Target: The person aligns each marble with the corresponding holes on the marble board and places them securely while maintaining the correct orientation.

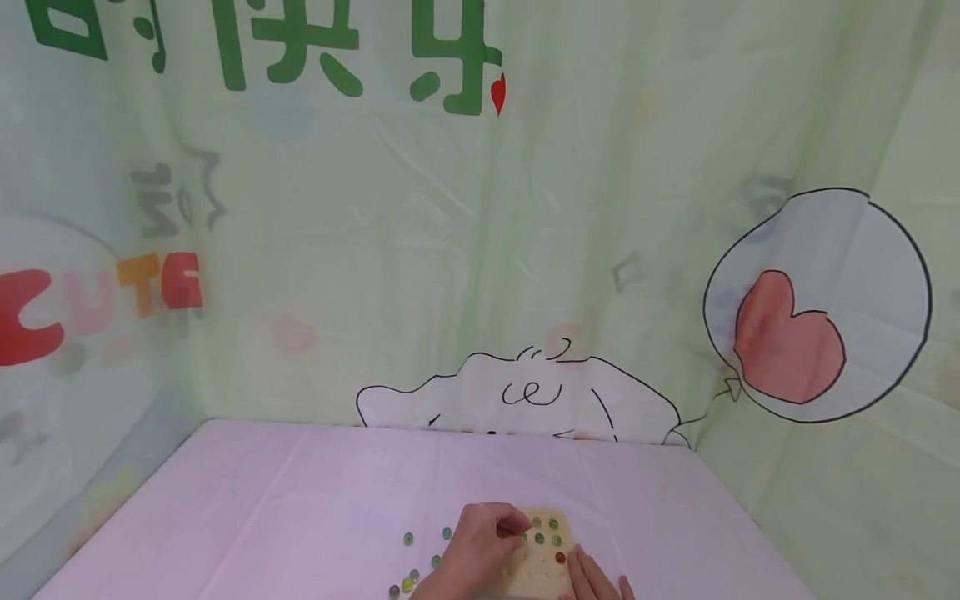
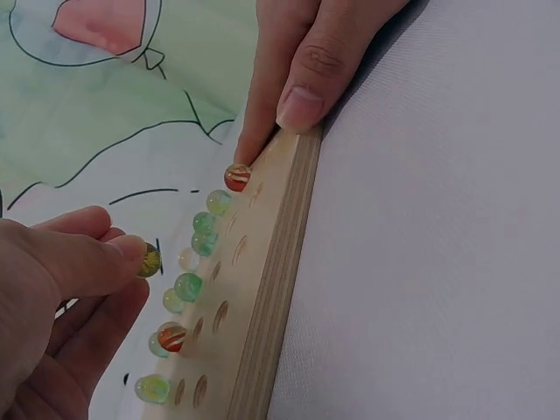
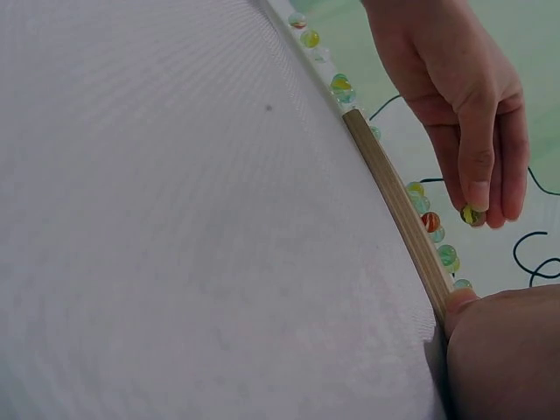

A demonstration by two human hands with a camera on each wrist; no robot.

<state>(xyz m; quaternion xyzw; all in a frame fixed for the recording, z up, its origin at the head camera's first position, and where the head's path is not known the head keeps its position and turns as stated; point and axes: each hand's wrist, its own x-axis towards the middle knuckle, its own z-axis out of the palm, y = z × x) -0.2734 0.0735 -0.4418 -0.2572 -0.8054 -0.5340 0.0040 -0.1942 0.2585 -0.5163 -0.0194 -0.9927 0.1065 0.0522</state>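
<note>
Over a pale wooden board [image 1: 534, 577] with rows of round hollows, my left hand [image 1: 480, 546] pinches a yellow-flecked glass marble [image 2: 150, 260] between thumb and fingers. In the left wrist view the marble is above the board, apart from it. Several green and clear marbles [image 1: 539, 538] sit in the far rows of hollows, and a red-orange marble [image 1: 560, 557] lies near the right edge. My right hand [image 1: 592, 575] rests against the board's right edge with straight fingers. Its thumb [image 2: 302, 107] presses at the near corner.
Loose marbles, among them a green one [image 1: 408, 539] and a yellow one [image 1: 407, 585], lie on the pale tablecloth [image 1: 300, 508] left of the board. A printed curtain [image 1: 337, 250] hangs behind and beside the table.
</note>
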